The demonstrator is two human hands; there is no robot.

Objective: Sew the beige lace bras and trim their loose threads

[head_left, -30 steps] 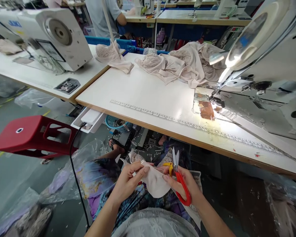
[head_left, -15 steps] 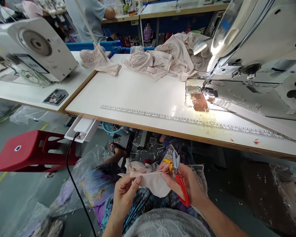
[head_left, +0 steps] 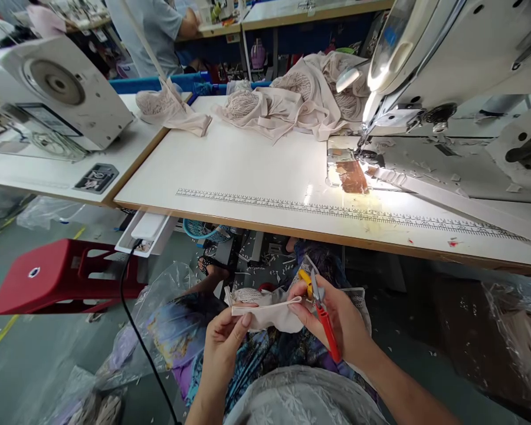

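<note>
Over my lap I hold a small beige fabric piece point(head_left: 269, 311) stretched between both hands. My left hand point(head_left: 223, 342) pinches its left end, fingers closed. My right hand point(head_left: 336, 321) pinches the right end and also grips red-handled thread snips point(head_left: 323, 316), blades pointing up. A lace-trimmed part of the piece hangs behind the fingers.
White sewing table point(head_left: 256, 171) with a printed ruler along its front edge. Sewing machine point(head_left: 446, 65) at right, lamp lit. Pile of beige garments point(head_left: 292, 100) at the back. Second machine point(head_left: 57, 88) at left. Red stool point(head_left: 62, 274), black cable, plastic bags on the floor. A person stands behind.
The fabric piece has been turned and pulled taut into a narrow strip between my hands. The snips have shifted slightly lower and the view has tilted a little.
</note>
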